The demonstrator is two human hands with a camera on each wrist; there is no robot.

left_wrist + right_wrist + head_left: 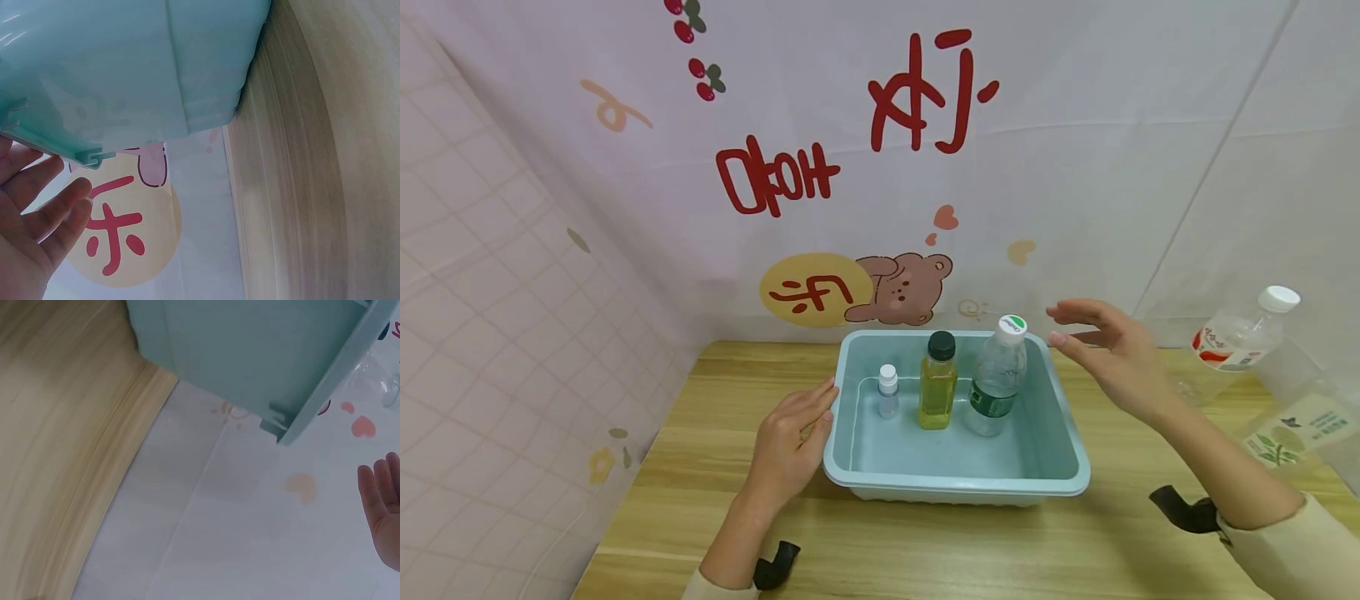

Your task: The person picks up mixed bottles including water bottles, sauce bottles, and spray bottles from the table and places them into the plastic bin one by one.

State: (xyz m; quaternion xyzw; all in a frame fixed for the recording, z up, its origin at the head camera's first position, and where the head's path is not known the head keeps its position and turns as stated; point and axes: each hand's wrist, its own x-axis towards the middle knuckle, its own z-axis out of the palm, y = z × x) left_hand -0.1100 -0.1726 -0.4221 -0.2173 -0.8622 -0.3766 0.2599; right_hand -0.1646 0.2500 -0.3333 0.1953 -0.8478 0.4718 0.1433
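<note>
A light blue plastic basin [955, 482] sits on the wooden table. Three bottles stand inside it: a small clear one with a white cap [888, 400], a square bottle of yellow liquid with a black cap [937, 392], and a clear water bottle [991, 400] with a green label. My left hand [790, 442] rests against the basin's left rim; in the left wrist view its fingers [59, 209] extend at the rim's underside. Beyond the right rim, my right hand [1112, 358] hovers with nothing in it, fingers loosely extended toward the water bottle's cap.
At the table's right stand a clear bottle with a white cap and red label [1236, 337] and a transparent container with a green plant print [1292, 429]. A white cloth [1075, 183] with printed red characters and a bear hangs behind the table [925, 550].
</note>
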